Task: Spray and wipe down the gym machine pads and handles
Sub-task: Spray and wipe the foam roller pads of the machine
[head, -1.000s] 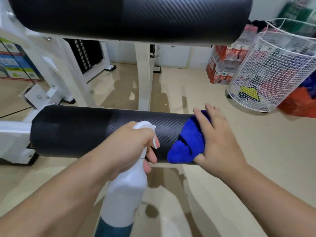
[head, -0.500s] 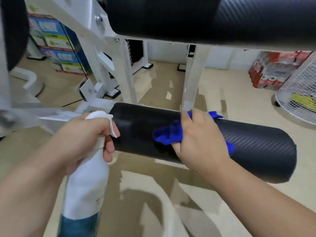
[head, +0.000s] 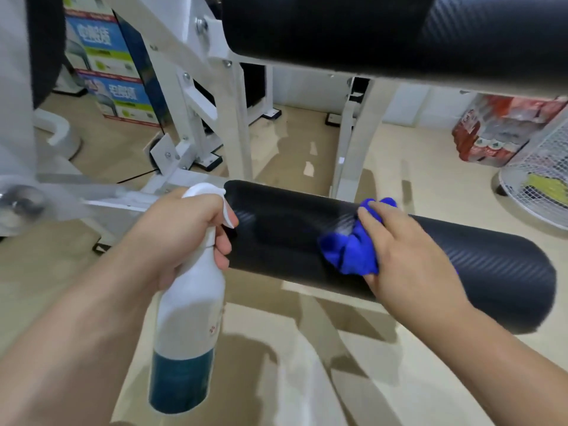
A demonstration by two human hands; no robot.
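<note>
A black carbon-pattern roller pad [head: 276,235] runs across the middle of the view on a white machine frame [head: 236,124]. My right hand [head: 408,259] presses a bunched blue cloth [head: 350,250] against the pad's middle, fingers curled over the cloth. My left hand [head: 181,232] grips the neck of a white spray bottle [head: 187,327] with a teal band, at the pad's left end, fingers round the trigger. A second, larger black pad [head: 368,29] spans the top of the view.
Stacked blue and white boxes [head: 113,75] stand at the back left. A shrink-wrapped pack of bottles [head: 498,130] and a white wire basket [head: 541,186] sit on the beige floor [head: 399,155] at the right. A dark weight stack shows behind the frame.
My right hand has slid the blue cloth along the lower pad, from its right end toward the middle. The view has swung left. My left hand still holds the bottle by the pad.
</note>
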